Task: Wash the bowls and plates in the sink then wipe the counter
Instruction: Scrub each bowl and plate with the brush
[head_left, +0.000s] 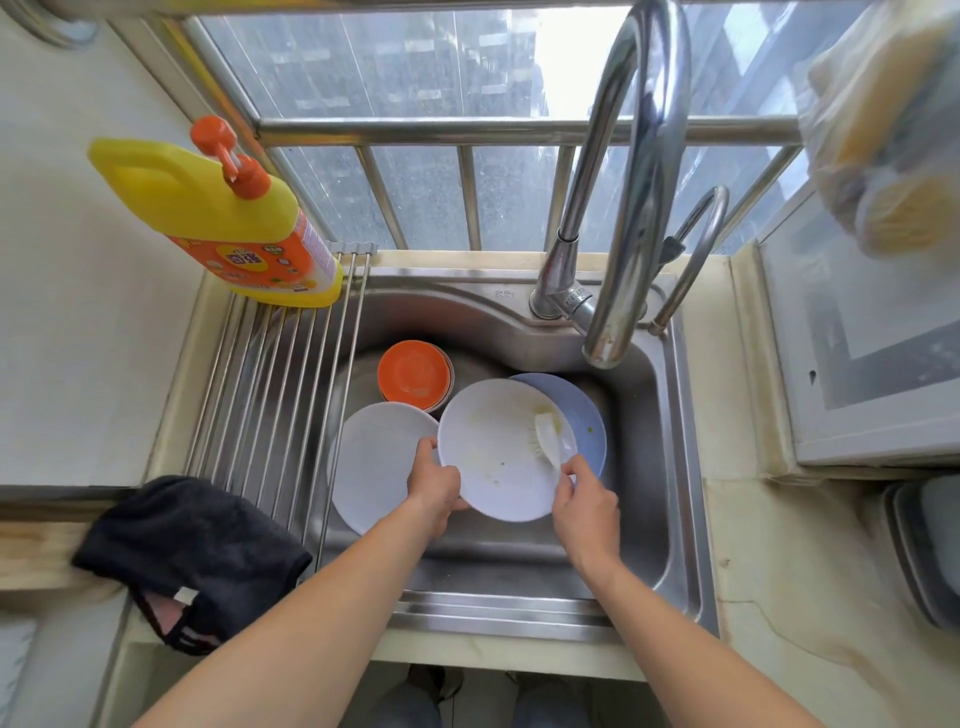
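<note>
Scrubbing the white plate over the sink

Nearest to me, my left hand (435, 486) gripped the lower left rim of the white plate (501, 449), fingers under, thumb on top; my right hand (584, 501) pinched the handle of the brush (550, 435), its bristles lying on the plate's right side. I judged it best to hold the rim firmly and scrub the yellowish smears in circles. Behind lay a blue plate (589, 421), a second white plate (379, 462), orange bowls (414, 373) and the faucet (636, 208).
</note>
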